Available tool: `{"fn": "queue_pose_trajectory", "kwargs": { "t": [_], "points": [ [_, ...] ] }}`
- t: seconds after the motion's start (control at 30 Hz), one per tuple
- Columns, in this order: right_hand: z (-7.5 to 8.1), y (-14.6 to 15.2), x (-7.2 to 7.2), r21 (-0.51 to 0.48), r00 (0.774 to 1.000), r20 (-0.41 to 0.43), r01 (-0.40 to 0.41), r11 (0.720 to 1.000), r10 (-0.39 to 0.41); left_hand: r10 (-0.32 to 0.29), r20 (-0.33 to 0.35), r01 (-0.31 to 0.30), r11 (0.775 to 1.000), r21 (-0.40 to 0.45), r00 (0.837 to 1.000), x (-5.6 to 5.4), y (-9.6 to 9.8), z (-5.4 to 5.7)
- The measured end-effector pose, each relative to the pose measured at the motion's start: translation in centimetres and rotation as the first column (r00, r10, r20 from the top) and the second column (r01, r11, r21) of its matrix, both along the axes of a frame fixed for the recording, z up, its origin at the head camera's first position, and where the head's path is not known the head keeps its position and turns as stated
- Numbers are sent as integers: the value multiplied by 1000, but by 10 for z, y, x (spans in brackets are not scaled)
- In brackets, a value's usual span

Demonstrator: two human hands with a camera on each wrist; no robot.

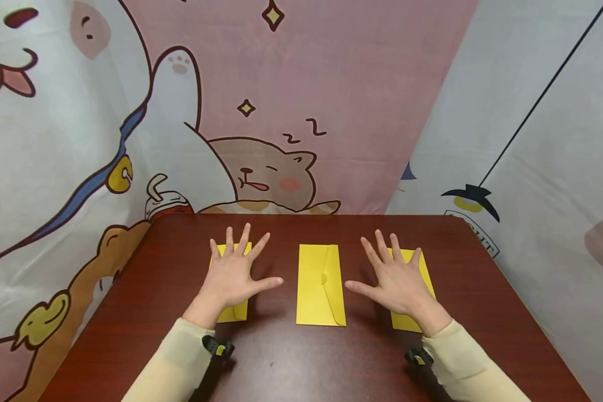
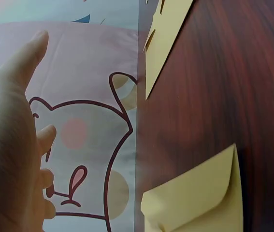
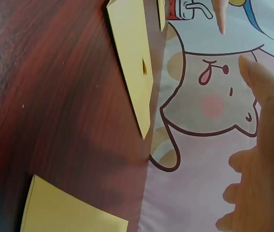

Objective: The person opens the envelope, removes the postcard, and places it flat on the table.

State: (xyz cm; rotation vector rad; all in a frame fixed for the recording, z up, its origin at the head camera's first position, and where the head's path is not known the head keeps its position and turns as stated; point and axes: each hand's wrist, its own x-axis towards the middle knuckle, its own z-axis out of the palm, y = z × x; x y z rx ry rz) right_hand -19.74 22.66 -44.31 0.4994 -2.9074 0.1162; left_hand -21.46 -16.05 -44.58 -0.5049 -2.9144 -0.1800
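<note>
Three yellow envelopes lie in a row on the dark red wooden table. The middle envelope (image 1: 311, 285) has its flap side up, with the flap running down its right part. Over the left envelope (image 1: 233, 314) my left hand (image 1: 229, 279) is held with fingers spread, hiding much of it. My right hand (image 1: 399, 282), also spread and holding nothing, partly covers the right envelope (image 1: 407, 322) in the head view. Both thumbs point inward toward the middle envelope. In the left wrist view, the left hand (image 2: 8, 135) stands raised above the table surface.
The brown-red table (image 1: 281, 363) ends at a far edge against a cartoon-printed cloth (image 1: 362, 111). Cloth also hangs along the left and right sides. A dark strap with a small device (image 1: 218, 347) sits on the left wrist, another strap (image 1: 419, 357) on the right.
</note>
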Motion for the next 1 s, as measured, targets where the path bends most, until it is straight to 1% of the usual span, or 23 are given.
{"fn": "queue_pose_trajectory", "kwargs": {
  "t": [0.1,0.23,0.5,0.8,1.0],
  "points": [
    [0,-2,0,-6,1000,0,0,1000,0,6,-2,-6,1000,12,1000,1,-5,0],
    [0,-5,0,-19,1000,-1,-3,1000,3,21,17,-21,999,28,1000,2,-13,0],
    [-1,-13,0,-37,1000,14,-3,999,3,52,41,-53,998,23,998,4,-25,0],
    [0,-29,-1,-56,999,42,-19,998,22,74,60,-76,997,29,995,5,-40,-7],
    [-4,-40,-3,-57,999,34,-28,998,30,82,65,-85,996,39,994,4,-53,-13]
  ]
}}
